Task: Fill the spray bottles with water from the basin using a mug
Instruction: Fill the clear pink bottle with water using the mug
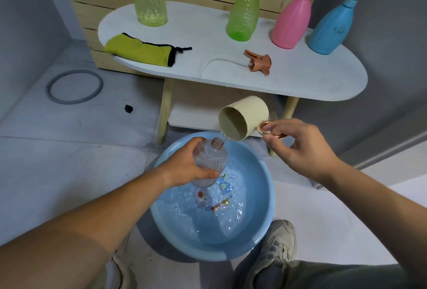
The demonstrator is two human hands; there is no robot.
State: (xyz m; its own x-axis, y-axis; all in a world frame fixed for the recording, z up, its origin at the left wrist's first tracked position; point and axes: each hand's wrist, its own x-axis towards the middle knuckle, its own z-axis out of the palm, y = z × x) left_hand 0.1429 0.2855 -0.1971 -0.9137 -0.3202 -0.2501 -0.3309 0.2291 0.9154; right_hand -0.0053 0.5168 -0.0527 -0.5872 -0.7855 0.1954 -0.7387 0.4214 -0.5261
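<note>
My left hand (184, 168) grips the clear bottle (209, 161) over the blue basin (263, 226); my right hand (298, 148) pinches the tilted mug (245, 118) by its handle, water trickling toward the bottle's neck.

Single head cam, wide-angle, looks fwd & down; close above blue basin (265, 196), white table (300, 83) just beyond.
</note>
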